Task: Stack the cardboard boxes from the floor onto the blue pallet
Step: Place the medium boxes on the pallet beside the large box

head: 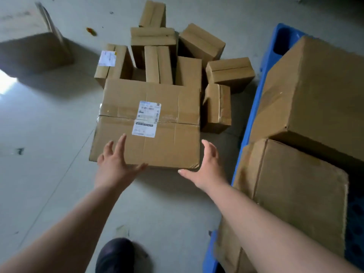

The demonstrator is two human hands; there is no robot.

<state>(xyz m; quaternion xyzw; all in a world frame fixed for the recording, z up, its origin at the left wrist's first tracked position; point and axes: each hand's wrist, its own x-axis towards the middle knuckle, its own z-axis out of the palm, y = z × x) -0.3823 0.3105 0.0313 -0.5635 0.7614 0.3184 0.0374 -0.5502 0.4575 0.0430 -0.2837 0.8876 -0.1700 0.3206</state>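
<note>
1. While the fingers are spread wide, the left hand (116,164) lies over the large box's (149,125) near left corner, and the right hand (206,166) is beside its near right corner, gripping nothing.
2. The large box sits on the floor (49,134), smaller boxes (157,56) behind it.
3. The blue pallet (254,107) lies right, bearing stacked boxes (305,174).

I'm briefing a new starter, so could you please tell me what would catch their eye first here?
Two bare hands, left and right, reach open for a big labelled box on the floor. Behind it lies a jumble of small boxes. At right, two large boxes sit on the blue pallet.
</note>
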